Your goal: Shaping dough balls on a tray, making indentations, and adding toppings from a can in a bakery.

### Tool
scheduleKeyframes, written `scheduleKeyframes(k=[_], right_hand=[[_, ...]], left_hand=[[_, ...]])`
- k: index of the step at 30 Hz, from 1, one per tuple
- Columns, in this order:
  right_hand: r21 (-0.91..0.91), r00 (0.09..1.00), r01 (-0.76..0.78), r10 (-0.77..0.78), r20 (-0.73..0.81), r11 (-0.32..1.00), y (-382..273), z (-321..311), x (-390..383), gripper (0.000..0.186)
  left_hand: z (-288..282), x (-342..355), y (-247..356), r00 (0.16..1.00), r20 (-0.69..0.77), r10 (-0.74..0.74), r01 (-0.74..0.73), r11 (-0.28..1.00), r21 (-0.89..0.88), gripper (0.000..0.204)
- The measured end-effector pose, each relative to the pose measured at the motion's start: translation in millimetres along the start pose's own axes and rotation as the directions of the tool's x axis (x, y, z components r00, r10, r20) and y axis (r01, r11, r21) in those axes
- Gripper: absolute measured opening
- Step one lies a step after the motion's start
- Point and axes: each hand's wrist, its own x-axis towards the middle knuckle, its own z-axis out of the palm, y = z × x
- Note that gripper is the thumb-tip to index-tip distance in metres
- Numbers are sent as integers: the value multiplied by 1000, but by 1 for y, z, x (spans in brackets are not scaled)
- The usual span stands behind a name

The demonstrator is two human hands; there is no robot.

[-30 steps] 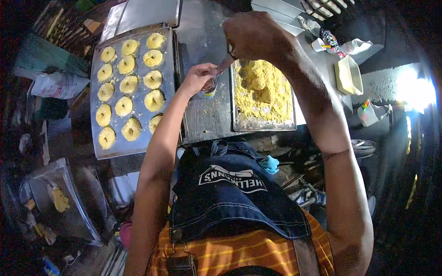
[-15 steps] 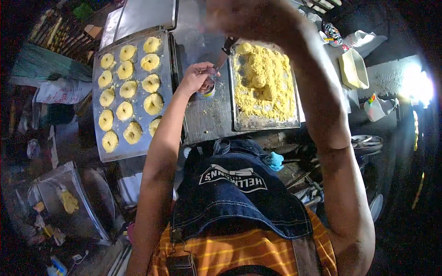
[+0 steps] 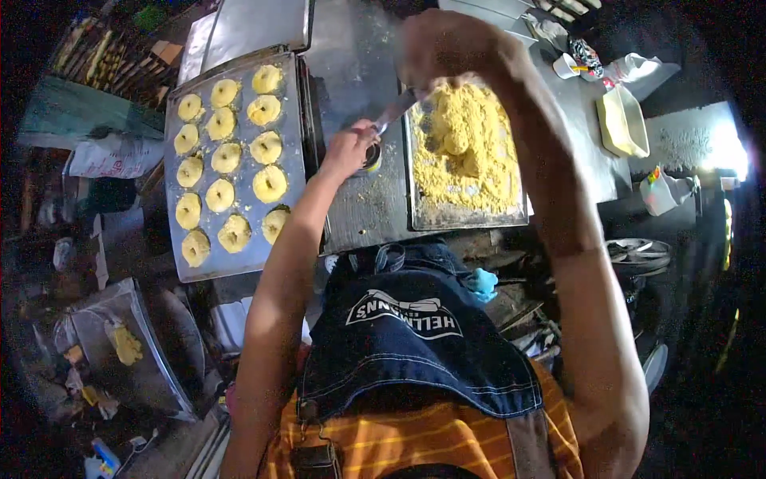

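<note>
My left hand [image 3: 349, 153] is closed, its fingers curled by the lower end of a knife blade [image 3: 393, 113]. Just under them stands a small round tin [image 3: 372, 157], partly hidden; what the fingers grip is unclear. Blurred by motion, my right hand [image 3: 443, 52] reaches over from the right and appears wrapped round the knife's dark handle. To the right, a metal tray [image 3: 467, 217] holds yellow crumbly dough [image 3: 471, 112] with a rounded lump [image 3: 456, 142] on it. At left, several dough rings [image 3: 226, 157] sit in rows on a larger baking sheet [image 3: 247, 262].
More metal sheets [image 3: 259, 32] lie behind the left sheet. Towards the right are a pale yellow tub [image 3: 622, 120], a white cup [image 3: 566, 66] and a white plastic container [image 3: 664, 191]. A spoked wheel-like object [image 3: 638, 254] sits below the table's right side.
My right hand has come from the far edge of view down and right to the knife handle, covering the tray's far-left corner. My left hand has stayed by the tin. The view shifted slightly.
</note>
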Motion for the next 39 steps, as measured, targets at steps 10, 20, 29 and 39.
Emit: scheduleKeyframes(k=[10, 20, 29, 39], right_hand=[[-85, 951, 34, -6, 309, 996, 168, 19, 2, 24], [-262, 920, -341, 265, -287, 903, 37, 4, -162, 29], [-403, 908, -397, 290, -302, 825, -33, 50, -185, 30], [-573, 936, -321, 160, -313, 755, -89, 56, -161, 25]], left_hand=[[6, -5, -11, 995, -90, 43, -30, 989, 143, 44], [-20, -31, 72, 964, 258, -68, -94, 818, 568, 98], [-21, -29, 39, 981, 181, 64, -94, 983, 160, 89], [-11, -35, -6, 978, -25, -205, 206, 978, 45, 96]])
